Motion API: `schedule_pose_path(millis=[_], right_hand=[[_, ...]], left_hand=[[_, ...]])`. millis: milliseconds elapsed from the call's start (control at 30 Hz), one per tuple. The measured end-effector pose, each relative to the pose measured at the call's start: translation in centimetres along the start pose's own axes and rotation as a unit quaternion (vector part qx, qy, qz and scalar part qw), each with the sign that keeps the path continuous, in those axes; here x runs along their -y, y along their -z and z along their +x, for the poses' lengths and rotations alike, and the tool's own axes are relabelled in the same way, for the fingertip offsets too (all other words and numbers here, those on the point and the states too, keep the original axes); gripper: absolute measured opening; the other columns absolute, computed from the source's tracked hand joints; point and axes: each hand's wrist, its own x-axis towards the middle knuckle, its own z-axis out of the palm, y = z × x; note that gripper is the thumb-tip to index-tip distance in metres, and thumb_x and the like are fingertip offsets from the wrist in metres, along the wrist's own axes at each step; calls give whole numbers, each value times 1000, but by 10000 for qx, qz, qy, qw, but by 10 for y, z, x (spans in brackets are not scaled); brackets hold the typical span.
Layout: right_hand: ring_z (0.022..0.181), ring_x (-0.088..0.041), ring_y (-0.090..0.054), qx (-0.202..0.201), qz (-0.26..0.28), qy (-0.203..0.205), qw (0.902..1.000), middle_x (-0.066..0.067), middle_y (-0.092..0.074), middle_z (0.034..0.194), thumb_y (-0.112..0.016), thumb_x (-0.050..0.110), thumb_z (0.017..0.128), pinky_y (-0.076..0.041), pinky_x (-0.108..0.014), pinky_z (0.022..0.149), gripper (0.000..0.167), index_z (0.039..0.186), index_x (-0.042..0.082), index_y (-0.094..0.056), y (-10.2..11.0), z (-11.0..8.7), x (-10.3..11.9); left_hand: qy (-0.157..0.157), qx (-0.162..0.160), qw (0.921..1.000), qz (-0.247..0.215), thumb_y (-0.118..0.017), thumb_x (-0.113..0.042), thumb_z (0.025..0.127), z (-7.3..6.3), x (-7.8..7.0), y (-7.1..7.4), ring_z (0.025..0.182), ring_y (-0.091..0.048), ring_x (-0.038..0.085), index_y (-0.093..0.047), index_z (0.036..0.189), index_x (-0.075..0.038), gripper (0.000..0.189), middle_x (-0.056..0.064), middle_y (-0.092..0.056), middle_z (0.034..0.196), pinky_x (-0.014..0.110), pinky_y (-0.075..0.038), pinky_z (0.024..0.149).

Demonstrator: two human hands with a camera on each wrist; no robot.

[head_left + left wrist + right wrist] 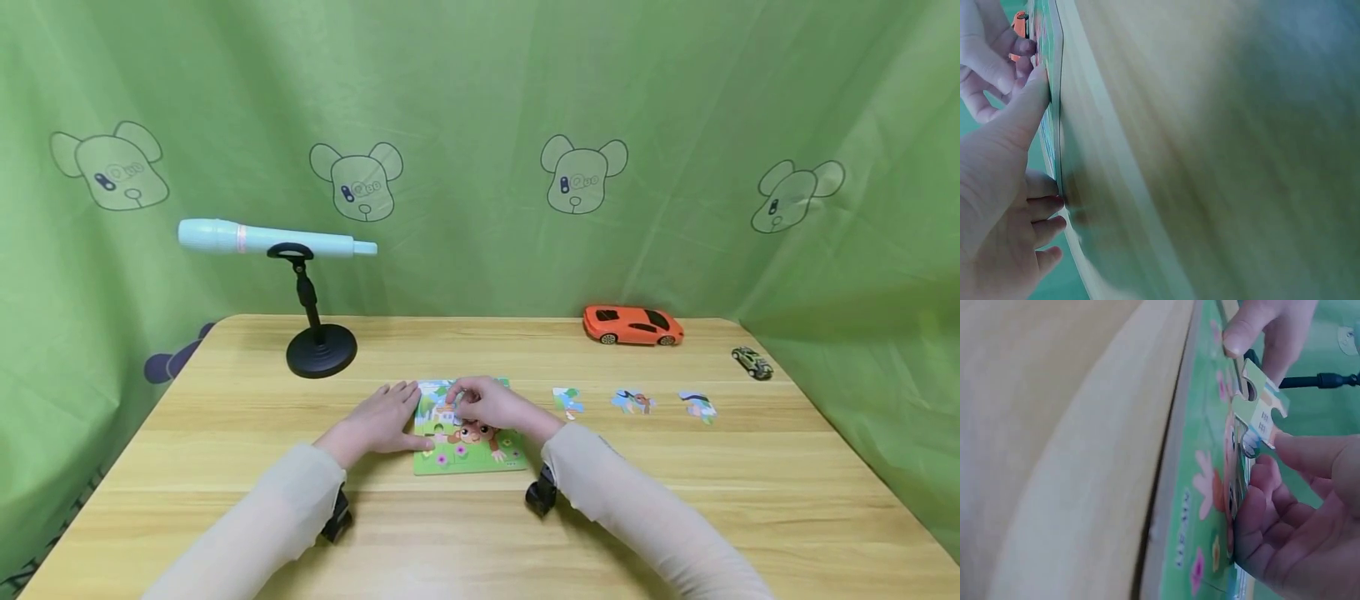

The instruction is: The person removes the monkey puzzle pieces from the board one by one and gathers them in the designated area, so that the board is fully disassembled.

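A jigsaw puzzle board (471, 464) with a monkey, flowers and green grass lies flat on the table in the head view. My left hand (381, 419) rests at its left edge, thumb laid over the board and fingers stretched along the side. Over the board, my right hand (491, 404) pinches a puzzle piece (1261, 411) between thumb and fingers. The right wrist view shows that piece tilted up off the picture, with rounded notches and a small house-like print. The right hand's curled lower fingers are right at the board's surface.
Right of the board lie three loose puzzle pieces (632, 401) in a row. An orange toy car (633, 325) and a small camouflage toy car (752, 363) stand farther back. At back left, a black stand (321, 350) holds a light blue toy microphone (292, 242).
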Motion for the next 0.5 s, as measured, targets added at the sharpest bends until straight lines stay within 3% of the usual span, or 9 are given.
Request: schedule_pose_path(millis=[233, 500], right_hand=[[58, -17, -48, -321, 520, -293, 9977, -6, -55, 75, -58, 9, 91, -43, -27, 46, 7, 92, 5, -63, 1, -1, -1], [70, -20, -56, -567, 691, -487, 9948, -8, -58, 77, -58, 11, 91, -52, -32, 62, 10, 92, 2, -62, 16, -13, -1]], left_hand=[[7, -20, 9999, -118, -54, -60, 83, -1, 0, 0, 134, -20, 34, -29, 140, 7, 91, 21, -24, 146, 45, -16, 109], [56, 54, 10000, -53, -52, -61, 83, 0, 1, -1, 135, -19, 33, -28, 141, 5, 92, 20, -23, 147, 45, -14, 109]])
